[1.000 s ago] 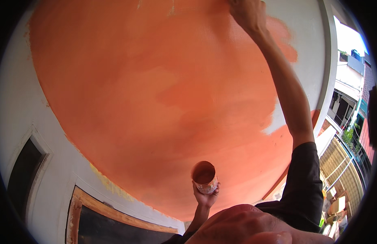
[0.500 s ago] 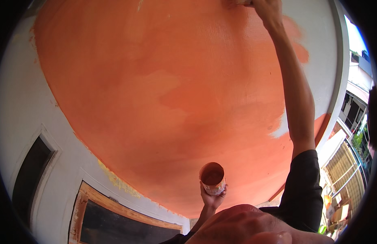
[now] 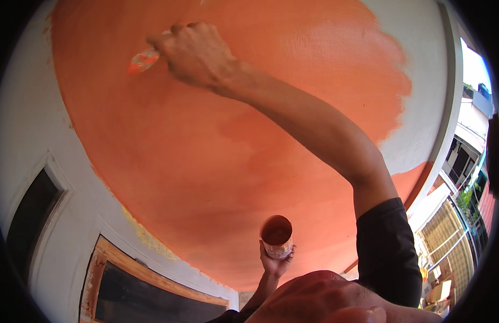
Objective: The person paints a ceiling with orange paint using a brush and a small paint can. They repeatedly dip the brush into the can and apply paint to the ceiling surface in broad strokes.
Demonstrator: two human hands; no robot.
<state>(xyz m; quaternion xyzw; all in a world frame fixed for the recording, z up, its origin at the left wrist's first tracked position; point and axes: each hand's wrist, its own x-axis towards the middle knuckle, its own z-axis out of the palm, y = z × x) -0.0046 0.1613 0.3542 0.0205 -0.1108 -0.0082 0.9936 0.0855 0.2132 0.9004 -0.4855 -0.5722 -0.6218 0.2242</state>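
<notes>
My right hand is closed on a paintbrush with orange-smeared bristles, at the upper left of the orange-painted surface; whether the bristles touch it is hard to tell. The bare arm stretches up from the dark sleeve at lower right. Low in the middle, my left hand grips an open paint can by its sides, with orange-brown paint inside and splattered labelling outside. Unpainted white patches border the orange along the right, with a ragged, brushed edge.
At left are a white wall, a narrow dark window and a wood-framed window. A vertical trim bounds the right side. Beyond it are buildings, a railing with beige covering and piled items.
My right hand with the brush has swept from the top right down and leftward to the upper left, the arm now bent across the surface. The left hand and can have barely moved.
</notes>
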